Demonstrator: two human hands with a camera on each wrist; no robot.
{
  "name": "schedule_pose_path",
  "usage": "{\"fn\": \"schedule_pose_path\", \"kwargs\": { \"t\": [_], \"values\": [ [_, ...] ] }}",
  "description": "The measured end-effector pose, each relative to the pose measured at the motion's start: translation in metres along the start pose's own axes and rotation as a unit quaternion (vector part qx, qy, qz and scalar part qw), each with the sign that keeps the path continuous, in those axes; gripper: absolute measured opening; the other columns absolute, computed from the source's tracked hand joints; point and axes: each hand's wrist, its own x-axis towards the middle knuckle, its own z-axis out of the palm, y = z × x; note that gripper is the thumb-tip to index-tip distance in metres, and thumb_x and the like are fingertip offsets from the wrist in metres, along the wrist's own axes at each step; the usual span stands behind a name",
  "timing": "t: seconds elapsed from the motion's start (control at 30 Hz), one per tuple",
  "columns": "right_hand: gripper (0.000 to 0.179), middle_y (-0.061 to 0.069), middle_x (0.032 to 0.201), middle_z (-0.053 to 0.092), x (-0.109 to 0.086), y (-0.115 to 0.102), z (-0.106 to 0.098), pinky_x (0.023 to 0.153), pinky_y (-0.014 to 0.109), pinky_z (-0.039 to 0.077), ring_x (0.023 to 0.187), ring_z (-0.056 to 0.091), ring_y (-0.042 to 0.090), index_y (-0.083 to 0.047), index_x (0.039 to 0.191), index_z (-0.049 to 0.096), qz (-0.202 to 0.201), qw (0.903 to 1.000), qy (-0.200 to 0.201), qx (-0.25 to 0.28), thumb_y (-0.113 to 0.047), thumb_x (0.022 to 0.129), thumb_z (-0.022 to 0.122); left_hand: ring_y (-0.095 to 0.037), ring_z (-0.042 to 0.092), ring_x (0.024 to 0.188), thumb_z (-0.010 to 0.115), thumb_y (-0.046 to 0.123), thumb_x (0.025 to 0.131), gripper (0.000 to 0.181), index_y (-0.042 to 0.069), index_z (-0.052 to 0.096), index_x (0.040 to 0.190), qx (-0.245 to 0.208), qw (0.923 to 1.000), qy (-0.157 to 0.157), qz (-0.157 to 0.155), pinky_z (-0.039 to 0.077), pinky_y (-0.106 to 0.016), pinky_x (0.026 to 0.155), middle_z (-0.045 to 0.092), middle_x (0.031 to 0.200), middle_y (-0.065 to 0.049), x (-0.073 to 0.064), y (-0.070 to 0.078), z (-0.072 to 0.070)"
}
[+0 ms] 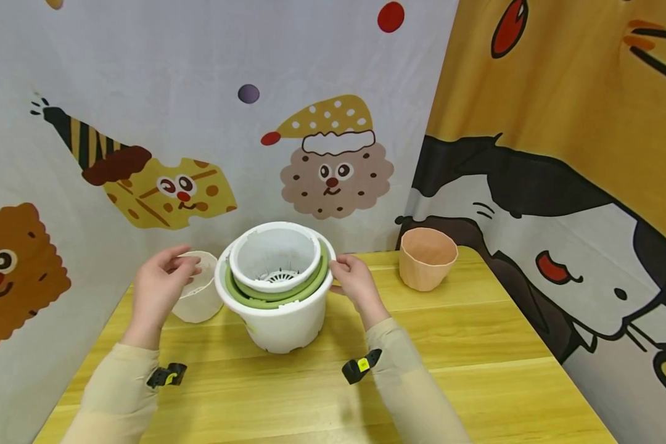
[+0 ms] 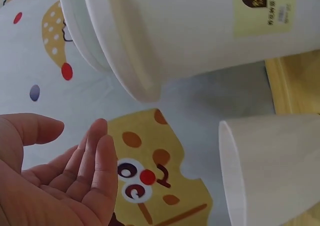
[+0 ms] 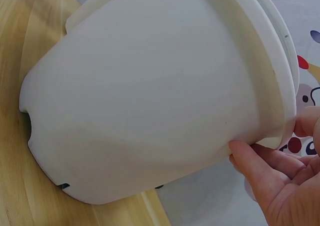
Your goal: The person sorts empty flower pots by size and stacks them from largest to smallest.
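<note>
Both forearms, in cream sleeves [image 1: 116, 394], reached forward over the yellow wood-grained table [image 1: 422, 382], a black strap at each wrist. We noted the right hand [image 1: 361, 283] at the right side of a large, round white plastic pot [image 1: 288, 330], its wrist angled inward. Thumb lay on the rim, fingers bent beneath it against the wall: we recorded a pinch on that rim.

The left hand [image 1: 161, 280] was raised at the pot's other side, palm turned inward, thumb apart from the loosely bent fingers. It grasped nothing; from the left wrist we saw a gap between fingertips and rim.

The large pot stood between the hands, mouth up; we could not tell whether its whole base touched the wood. Nested inside we saw green plastic rims [image 1: 266, 304] and, innermost, a smaller white pot with a slotted floor [image 1: 277, 246]. A pale yellow label [image 2: 265, 26] marked the outer wall.

Just beyond the left hand we logged a small off-white tapered pot [image 1: 200, 305]; well to the right of the right hand, a peach-coloured faceted pot [image 1: 427, 265].
</note>
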Motion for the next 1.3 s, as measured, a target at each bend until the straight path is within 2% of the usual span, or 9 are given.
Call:
{"fn": "schedule_pose_path", "kwargs": {
  "t": [0.27,0.47,0.57,0.63,0.7,0.8,0.9,1.13,1.3],
  "values": [
    [0.039,0.022,0.122,0.062,0.001,0.001,0.000,0.080,0.039,0.060,0.113,0.061,0.033,0.007,0.132,0.054,-0.001,1.0000,0.001,-0.001,-0.016,0.101,0.056,0.008,0.056,0.068,0.058,0.025,0.098,0.047,-0.002,0.056,0.137,0.041,0.9980,0.040,-0.027,0.050,-0.008,0.063,0.066,0.110,-0.020,-0.002,-0.014,-0.009],
    [0.039,0.022,0.123,0.061,0.001,0.001,0.000,0.080,0.039,0.060,0.112,0.061,0.033,0.007,0.132,0.054,-0.002,1.0000,0.001,0.001,-0.016,0.101,0.055,0.008,0.054,0.065,0.056,0.026,0.097,0.049,-0.002,0.055,0.138,0.048,0.9957,0.061,-0.050,0.048,-0.008,0.061,0.064,0.105,-0.006,0.000,-0.025,-0.015],
    [0.039,0.022,0.123,0.062,0.001,0.001,0.000,0.081,0.040,0.060,0.112,0.061,0.033,0.007,0.132,0.054,-0.001,1.0000,0.001,0.000,-0.016,0.101,0.055,0.010,0.052,0.065,0.055,0.025,0.097,0.049,-0.002,0.055,0.138,0.054,0.9939,0.073,-0.063,0.046,-0.007,0.060,0.064,0.108,-0.009,0.001,-0.030,-0.016],
    [0.039,0.021,0.123,0.062,0.001,0.001,0.000,0.081,0.040,0.059,0.112,0.061,0.033,0.006,0.132,0.055,0.000,1.0000,0.002,0.000,-0.017,0.101,0.056,0.010,0.050,0.068,0.054,0.026,0.097,0.049,-0.001,0.055,0.138,0.065,0.9923,0.077,-0.072,0.045,-0.006,0.061,0.064,0.114,-0.015,0.002,-0.033,-0.018],
    [0.038,0.021,0.123,0.062,0.001,0.001,0.000,0.081,0.040,0.059,0.112,0.061,0.033,0.006,0.132,0.055,0.000,1.0000,0.002,-0.001,-0.017,0.101,0.056,0.005,0.052,0.076,0.053,0.027,0.097,0.050,-0.001,0.054,0.139,0.075,0.9905,0.080,-0.082,0.043,-0.008,0.064,0.062,0.121,-0.020,0.002,-0.035,-0.019],
    [0.038,0.021,0.123,0.062,0.001,0.001,0.000,0.081,0.040,0.060,0.112,0.061,0.032,0.006,0.132,0.055,0.000,1.0000,0.003,-0.003,-0.017,0.101,0.056,-0.012,0.057,0.093,0.052,0.028,0.098,0.051,0.000,0.053,0.141,0.088,0.9881,0.084,-0.094,0.041,-0.013,0.070,0.061,0.127,-0.021,0.003,-0.040,-0.020],
    [0.038,0.020,0.122,0.062,0.001,0.001,0.000,0.080,0.039,0.060,0.111,0.061,0.032,0.006,0.132,0.055,0.001,1.0000,0.003,-0.004,-0.017,0.101,0.056,-0.028,0.055,0.108,0.052,0.027,0.098,0.052,0.000,0.051,0.142,0.090,0.9867,0.089,-0.102,0.040,-0.019,0.074,0.060,0.128,-0.022,0.003,-0.045,-0.021],
    [0.038,0.020,0.123,0.063,0.001,0.001,0.000,0.080,0.040,0.060,0.111,0.062,0.032,0.006,0.132,0.055,-0.001,1.0000,0.002,-0.001,-0.016,0.101,0.055,-0.029,0.053,0.109,0.052,0.031,0.098,0.056,0.001,0.049,0.144,0.091,0.9827,0.101,-0.125,0.040,-0.017,0.070,0.059,0.130,-0.021,0.003,-0.055,-0.024],
    [0.038,0.020,0.122,0.063,0.001,0.001,0.000,0.081,0.039,0.060,0.111,0.061,0.032,0.006,0.132,0.055,0.000,1.0000,0.002,-0.001,-0.016,0.101,0.055,-0.035,0.051,0.117,0.053,0.034,0.097,0.061,0.000,0.045,0.147,0.081,0.9801,0.103,-0.149,0.041,-0.020,0.071,0.055,0.134,-0.024,0.003,-0.063,-0.026]
  ]
}}
